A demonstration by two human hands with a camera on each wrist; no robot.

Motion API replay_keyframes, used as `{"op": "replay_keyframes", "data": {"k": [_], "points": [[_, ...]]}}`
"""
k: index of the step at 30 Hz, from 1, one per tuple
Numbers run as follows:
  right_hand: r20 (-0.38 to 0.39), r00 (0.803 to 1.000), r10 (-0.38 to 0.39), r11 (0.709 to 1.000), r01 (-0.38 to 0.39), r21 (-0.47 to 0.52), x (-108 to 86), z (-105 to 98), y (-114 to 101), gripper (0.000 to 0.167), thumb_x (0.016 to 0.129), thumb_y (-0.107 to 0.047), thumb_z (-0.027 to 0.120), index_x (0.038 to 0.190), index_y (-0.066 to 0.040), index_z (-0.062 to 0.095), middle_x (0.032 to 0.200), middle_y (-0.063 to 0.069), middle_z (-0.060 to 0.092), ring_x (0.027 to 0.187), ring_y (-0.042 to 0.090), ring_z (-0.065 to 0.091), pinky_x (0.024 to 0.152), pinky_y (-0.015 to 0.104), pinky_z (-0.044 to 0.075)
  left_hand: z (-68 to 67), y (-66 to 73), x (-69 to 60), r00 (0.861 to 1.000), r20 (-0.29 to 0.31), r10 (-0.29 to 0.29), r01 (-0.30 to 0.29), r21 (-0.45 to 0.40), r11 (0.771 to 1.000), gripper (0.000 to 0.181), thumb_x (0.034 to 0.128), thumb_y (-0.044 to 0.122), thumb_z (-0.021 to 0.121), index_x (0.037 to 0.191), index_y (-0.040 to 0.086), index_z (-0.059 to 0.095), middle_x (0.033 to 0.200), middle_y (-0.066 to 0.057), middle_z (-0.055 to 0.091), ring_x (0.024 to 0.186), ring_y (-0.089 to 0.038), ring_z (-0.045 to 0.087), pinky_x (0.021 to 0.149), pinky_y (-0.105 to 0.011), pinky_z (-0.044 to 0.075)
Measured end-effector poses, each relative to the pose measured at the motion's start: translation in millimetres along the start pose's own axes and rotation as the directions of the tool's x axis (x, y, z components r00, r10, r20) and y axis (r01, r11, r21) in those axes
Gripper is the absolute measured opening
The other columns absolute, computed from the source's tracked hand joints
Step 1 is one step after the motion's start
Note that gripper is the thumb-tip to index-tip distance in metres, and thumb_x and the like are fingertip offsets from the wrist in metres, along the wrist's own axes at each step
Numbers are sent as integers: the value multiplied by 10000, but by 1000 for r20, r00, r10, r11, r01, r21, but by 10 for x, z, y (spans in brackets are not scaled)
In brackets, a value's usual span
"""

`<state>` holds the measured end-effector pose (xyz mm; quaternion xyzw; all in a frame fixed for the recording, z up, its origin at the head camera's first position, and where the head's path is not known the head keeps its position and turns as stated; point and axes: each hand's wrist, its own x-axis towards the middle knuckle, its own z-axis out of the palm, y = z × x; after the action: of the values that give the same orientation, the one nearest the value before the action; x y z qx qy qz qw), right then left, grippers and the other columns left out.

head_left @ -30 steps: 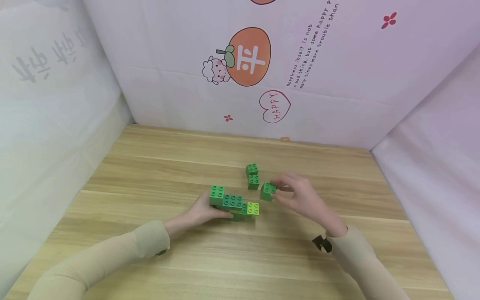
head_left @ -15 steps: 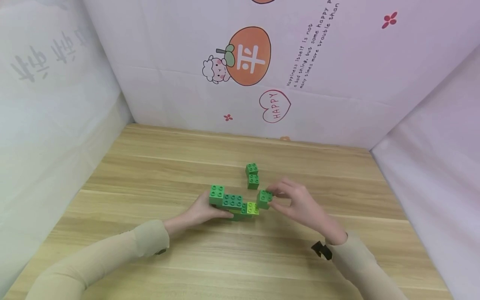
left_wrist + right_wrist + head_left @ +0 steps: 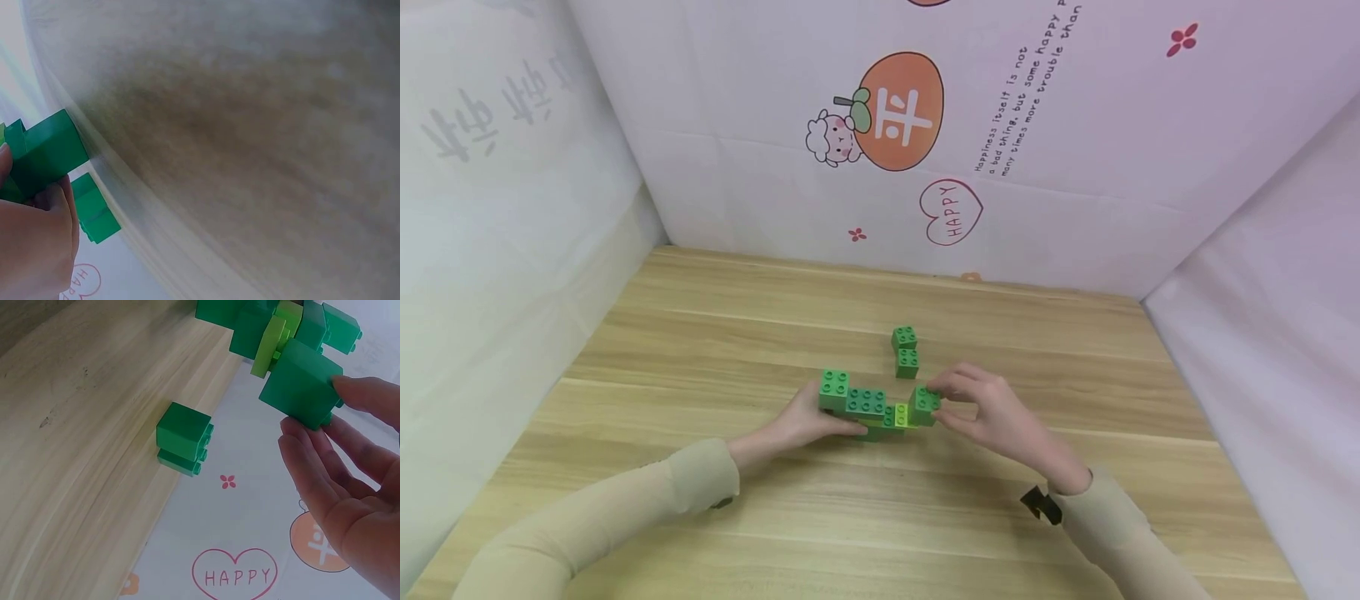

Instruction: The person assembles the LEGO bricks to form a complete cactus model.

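Observation:
My left hand [image 3: 801, 422] grips the left end of a built-up row of toy building bricks [image 3: 867, 402] in several greens, thumb along its near side. At the row's right end sits a thin lime brick [image 3: 901, 414]. Between thumb and fingertips my right hand [image 3: 988, 408] pinches a green two-by-two brick [image 3: 924, 403], held at the lime brick's right part. In the right wrist view the pinched brick [image 3: 302, 382] is tilted against the lime brick's studs; whether it is pressed on, I cannot tell. The left wrist view catches the left hand [image 3: 37, 240] under a green brick [image 3: 50, 150].
Two loose green bricks, a nearer one [image 3: 907, 363] and a farther one [image 3: 904, 337], stand just behind the row on the wooden table [image 3: 760, 325]. A white printed cloth [image 3: 760, 192] rises at the table's back edge, with more white cloth at both sides.
My right hand has carried the pinched green brick left and nearer, from beside the loose bricks to over the lime brick. The left hand and the row have stayed in place.

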<state>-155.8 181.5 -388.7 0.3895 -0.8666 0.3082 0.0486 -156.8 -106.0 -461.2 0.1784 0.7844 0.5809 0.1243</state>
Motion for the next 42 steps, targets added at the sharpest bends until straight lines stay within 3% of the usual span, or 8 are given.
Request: {"op": "replay_keyframes", "data": {"k": [15,24,31,42], "points": [[1,1000,-3,1000,3,-13,-7,37,-29,329,781,-15,799,1093,-40,697,1050,58,679,962,196,700,824,282,629,-12,43,-1,1000,2,-19,19,19,1000,673,727,143,870,1308,23,551,1254,-91,697,1201,-273,640,1114,-467,469],[-9,999,38,998,-38,43,-30,79,19,335,814,-115,800,1128,-73,692,1070,21,682,973,162,702,835,284,626,-16,25,-6,1000,13,-13,13,16,1000,665,732,145,867,1305,19,555,1253,-95,698,1194,-269,647,1109,-455,477],[15,999,39,994,-40,104,-30,102,46,348,830,-76,777,1158,-56,662,1104,72,705,1000,216,703,828,370,634,-18,28,-6,1000,12,-9,9,20,1000,621,733,148,866,1277,53,582,1241,-94,705,1180,-260,656,1099,-446,487],[49,997,57,988,-63,143,-24,77,79,356,833,-51,769,1169,-63,655,1125,69,705,1023,223,698,860,340,627,-12,29,15,1000,14,-9,8,8,1000,609,739,146,862,1275,58,587,1241,-89,706,1180,-254,657,1098,-434,490]]}}
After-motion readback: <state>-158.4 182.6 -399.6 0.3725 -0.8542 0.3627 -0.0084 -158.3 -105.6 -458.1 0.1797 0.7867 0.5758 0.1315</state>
